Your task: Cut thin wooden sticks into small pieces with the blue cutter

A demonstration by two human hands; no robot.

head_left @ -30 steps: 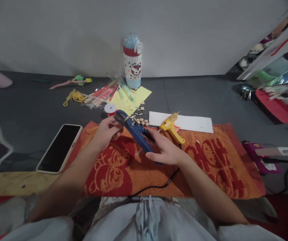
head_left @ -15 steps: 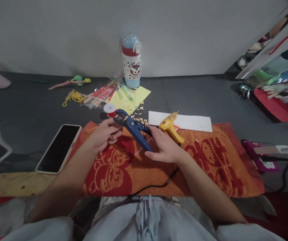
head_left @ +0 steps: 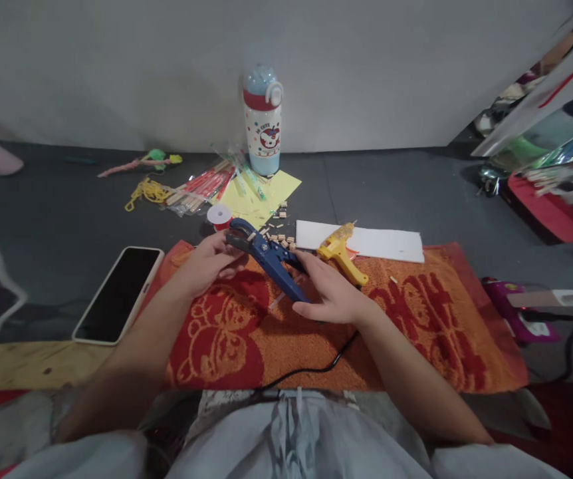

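Note:
My right hand (head_left: 330,293) grips the handles of a blue cutter (head_left: 265,255) over an orange and red towel (head_left: 416,319). The cutter's jaw points to the upper left. My left hand (head_left: 210,265) is pinched at that jaw, fingers closed on a small light stick that I can barely make out. Several short cut wooden pieces (head_left: 277,234) lie just beyond the cutter. A yellow glue gun (head_left: 340,253) rests on the towel right of my right hand.
A phone (head_left: 117,294) lies face up at the left. A red thread spool (head_left: 220,217), yellow paper (head_left: 259,196), packets of sticks (head_left: 201,186) and a bottle (head_left: 262,120) stand behind. A white strip (head_left: 381,243) lies past the glue gun. A black cord (head_left: 311,367) runs toward me.
My right hand has shifted slightly along the cutter's handles, and the cutter has tilted a little. My left hand stays at the jaw.

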